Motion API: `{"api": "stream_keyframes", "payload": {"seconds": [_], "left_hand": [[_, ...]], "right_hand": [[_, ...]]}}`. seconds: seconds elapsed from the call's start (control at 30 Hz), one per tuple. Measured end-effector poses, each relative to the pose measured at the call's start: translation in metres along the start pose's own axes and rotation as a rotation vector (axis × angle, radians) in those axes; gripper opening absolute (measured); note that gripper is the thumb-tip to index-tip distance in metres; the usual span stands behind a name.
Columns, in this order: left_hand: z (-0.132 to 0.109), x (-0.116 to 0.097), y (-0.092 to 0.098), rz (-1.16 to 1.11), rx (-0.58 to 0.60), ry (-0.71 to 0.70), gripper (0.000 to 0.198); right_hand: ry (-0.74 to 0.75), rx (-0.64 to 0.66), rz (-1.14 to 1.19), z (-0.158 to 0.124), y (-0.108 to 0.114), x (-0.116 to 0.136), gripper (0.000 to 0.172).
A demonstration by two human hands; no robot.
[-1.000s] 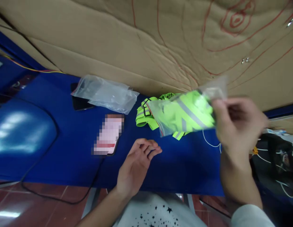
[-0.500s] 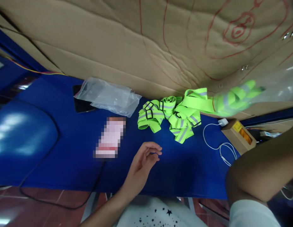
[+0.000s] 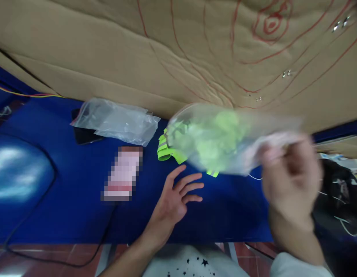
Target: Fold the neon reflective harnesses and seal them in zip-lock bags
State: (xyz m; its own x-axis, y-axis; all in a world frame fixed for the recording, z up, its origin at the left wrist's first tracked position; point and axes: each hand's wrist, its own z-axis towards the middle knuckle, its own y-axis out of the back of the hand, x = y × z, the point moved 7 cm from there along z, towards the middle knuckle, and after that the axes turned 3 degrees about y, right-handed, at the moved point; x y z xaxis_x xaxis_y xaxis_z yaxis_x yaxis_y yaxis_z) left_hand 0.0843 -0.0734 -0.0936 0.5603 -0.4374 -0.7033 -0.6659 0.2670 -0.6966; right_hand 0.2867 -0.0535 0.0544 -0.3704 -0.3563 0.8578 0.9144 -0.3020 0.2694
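My right hand [image 3: 292,173], smeared by motion, is closed on the right end of a clear plastic bag [image 3: 253,154]. The bag stretches leftward over a pile of neon-yellow reflective straps [image 3: 168,150], and yellow-green shows through it. I cannot tell whether any strap is inside the bag. Something pale and pinkish shows at the gripped end, too blurred to name. My left hand [image 3: 175,196] hovers over the blue table, just in front of the straps, fingers spread and holding nothing.
Left of the straps lie flat clear plastic bags [image 3: 117,121], partly over a black phone-like slab [image 3: 83,132]. Nearer is a pixelated lit screen [image 3: 123,173], with a black cable [image 3: 107,227] below it. Brown cardboard [image 3: 109,50] with red lines stands behind the blue table [image 3: 65,207].
The clear bag has swung from the far right to in front of the straps. My right hand has come into view gripping it. My left hand's curled fingers have spread out.
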Motion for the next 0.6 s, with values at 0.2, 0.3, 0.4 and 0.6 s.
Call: {"api": "stream_keyframes", "payload": {"seconds": [0.2, 0.3, 0.4, 0.6], "left_hand": [[0.001, -0.079, 0.069, 0.178, -0.582, -0.209, 0.059], [0.028, -0.142, 0.104, 0.254, -0.698, -0.397, 0.048], [0.056, -0.183, 0.139, 0.322, -0.767, -0.419, 0.032], [0.03, -0.183, 0.184, 0.502, -0.843, -0.208, 0.031]], "right_hand": [[-0.256, 0.496, -0.029, -0.093, -0.07, -0.09, 0.027], [-0.29, 0.451, -0.087, -0.108, -0.069, -0.124, 0.029], [-0.297, 0.376, -0.089, -0.109, -0.06, -0.139, 0.024], [-0.207, 0.355, -0.135, -0.106, -0.049, -0.129, 0.021]]}}
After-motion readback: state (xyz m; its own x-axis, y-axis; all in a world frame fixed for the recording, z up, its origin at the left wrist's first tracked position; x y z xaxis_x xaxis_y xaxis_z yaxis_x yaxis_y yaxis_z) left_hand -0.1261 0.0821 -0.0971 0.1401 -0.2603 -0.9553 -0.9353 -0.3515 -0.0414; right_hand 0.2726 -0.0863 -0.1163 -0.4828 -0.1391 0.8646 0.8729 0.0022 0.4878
